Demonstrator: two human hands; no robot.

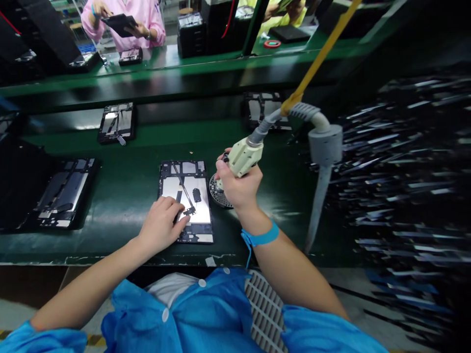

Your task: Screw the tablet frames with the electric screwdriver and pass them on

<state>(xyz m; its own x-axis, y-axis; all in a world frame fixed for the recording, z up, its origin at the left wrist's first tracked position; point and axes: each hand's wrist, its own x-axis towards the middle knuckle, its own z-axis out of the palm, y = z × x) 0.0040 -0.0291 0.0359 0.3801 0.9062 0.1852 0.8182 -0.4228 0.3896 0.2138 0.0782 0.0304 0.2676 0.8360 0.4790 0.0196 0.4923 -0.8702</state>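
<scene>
Before me lies an opened tablet [171,189] with a silvery inner plate, dark ribbon cables and black parts. My left hand [164,223] rests over its lower left side, thumb and fingers pinched around a small black component [190,211] joined to a cable. My right hand [241,189], a blue strap on its wrist, is wrapped round a pale green electric screwdriver [243,156]. The screwdriver's lower end is over a round perforated metal dish [218,195] just right of the tablet; its tip is hidden by my fingers.
A yellow strap [324,51] holds up the screwdriver's grey cable [270,120]. Further opened tablets lie at the left [68,191], back left [117,121] and back right [267,110]. Dense thin strips [401,186] fill the right. Across the bench, a person in pink [147,19] holds a tablet.
</scene>
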